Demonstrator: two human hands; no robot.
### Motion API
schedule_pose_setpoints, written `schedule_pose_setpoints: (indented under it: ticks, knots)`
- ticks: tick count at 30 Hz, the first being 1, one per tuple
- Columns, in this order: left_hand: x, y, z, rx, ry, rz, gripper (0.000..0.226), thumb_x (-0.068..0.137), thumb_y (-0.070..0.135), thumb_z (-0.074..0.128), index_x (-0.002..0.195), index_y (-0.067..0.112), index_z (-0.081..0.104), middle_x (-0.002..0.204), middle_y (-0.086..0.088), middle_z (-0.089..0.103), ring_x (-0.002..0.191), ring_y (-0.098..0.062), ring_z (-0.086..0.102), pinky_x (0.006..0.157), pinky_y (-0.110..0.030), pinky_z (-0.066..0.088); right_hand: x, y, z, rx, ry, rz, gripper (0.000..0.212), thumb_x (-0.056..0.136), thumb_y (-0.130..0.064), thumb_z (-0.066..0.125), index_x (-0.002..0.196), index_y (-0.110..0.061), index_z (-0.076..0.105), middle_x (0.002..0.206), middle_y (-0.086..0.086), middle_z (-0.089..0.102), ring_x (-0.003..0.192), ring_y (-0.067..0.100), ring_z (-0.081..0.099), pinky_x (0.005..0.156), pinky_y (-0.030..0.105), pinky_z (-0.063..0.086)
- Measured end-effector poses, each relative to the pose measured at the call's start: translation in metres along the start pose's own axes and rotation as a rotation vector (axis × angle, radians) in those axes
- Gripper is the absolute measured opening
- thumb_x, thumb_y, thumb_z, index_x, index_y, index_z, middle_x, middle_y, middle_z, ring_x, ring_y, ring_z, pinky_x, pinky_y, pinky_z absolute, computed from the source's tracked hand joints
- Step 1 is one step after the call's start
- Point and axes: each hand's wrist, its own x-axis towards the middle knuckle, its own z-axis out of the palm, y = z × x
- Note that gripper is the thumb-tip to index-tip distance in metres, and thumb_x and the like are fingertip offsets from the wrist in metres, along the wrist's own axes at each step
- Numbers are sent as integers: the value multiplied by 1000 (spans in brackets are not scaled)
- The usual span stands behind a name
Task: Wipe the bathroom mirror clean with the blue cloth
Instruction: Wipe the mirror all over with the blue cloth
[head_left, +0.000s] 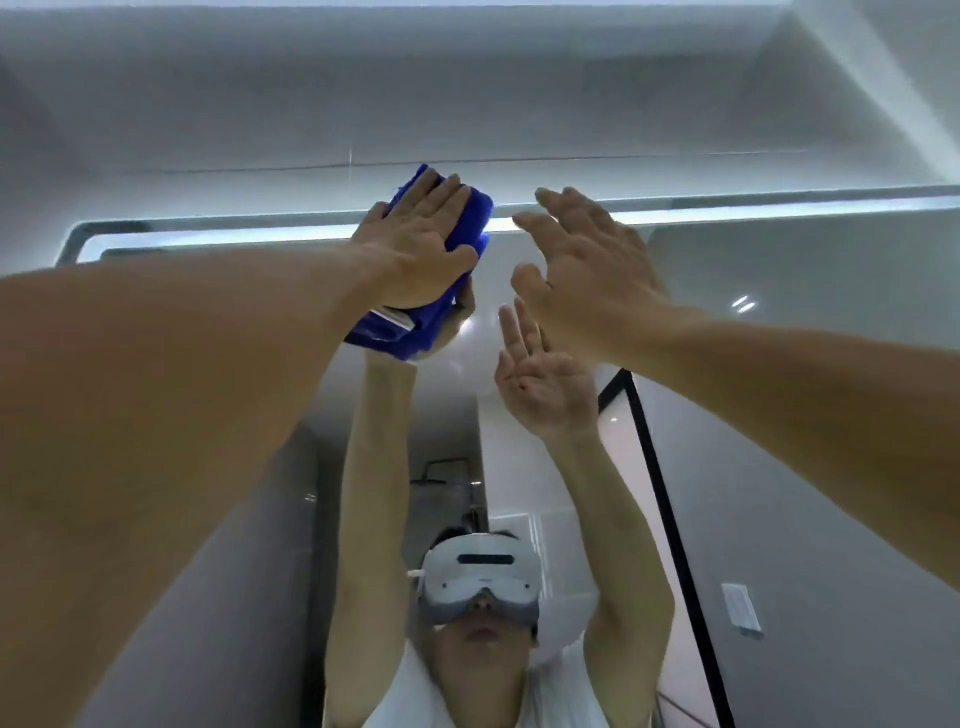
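The left hand (421, 244) covers most of the cloth (475, 210) at centre frame, and the white tag (395, 317) at its lower end is too small to read. The mirror (779, 291) runs off the right and bottom edges; both forearms (156, 389) are cut off at the frame's sides.

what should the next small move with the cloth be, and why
Probably slide the left hand and the blue cloth sideways along the top edge of the mirror, toward the right hand. The cloth is pressed flat against the glass at the lit strip, and the open right hand is raised beside it, so it may need to shift aside.
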Motion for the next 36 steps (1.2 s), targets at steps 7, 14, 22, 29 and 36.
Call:
schedule_pose_setpoints:
  ticks: [7,14,22,29,36]
  knots:
    - [-34,22,6,21,39,47,78,88,49,26,156,25,-3,164,10,-6,149,-8,-11,121,-47,5,-40,13,-12,62,31,6,61,94,-41,34,153,-25,28,164,-1,15,150,17,7,118,41,9]
    - [-174,93,40,76,72,323,72,95,52,28,156,21,3,165,2,3,151,-17,-2,120,-50,8,-106,6,-5,80,-1,48,58,91,-39,31,147,-23,37,156,1,30,144,22,25,114,41,20]
    - [-269,128,54,100,-58,535,72,97,52,29,157,18,5,164,0,0,151,-19,-7,121,-51,8,-156,8,11,36,-140,34,54,96,-35,33,148,-21,36,161,3,23,148,22,15,116,43,15]
    - [-155,76,33,121,-24,625,75,93,56,28,155,25,1,160,7,-7,149,-9,-13,122,-41,4,-94,13,6,41,-70,6,61,91,-42,26,149,-25,32,162,0,20,150,20,12,117,45,14]
    - [-16,39,3,62,-5,163,78,91,55,31,155,28,-4,164,11,-7,149,-6,-12,122,-44,8,-28,16,-4,40,-18,-25,66,90,-44,23,152,-24,25,164,-1,13,151,17,3,118,43,7]
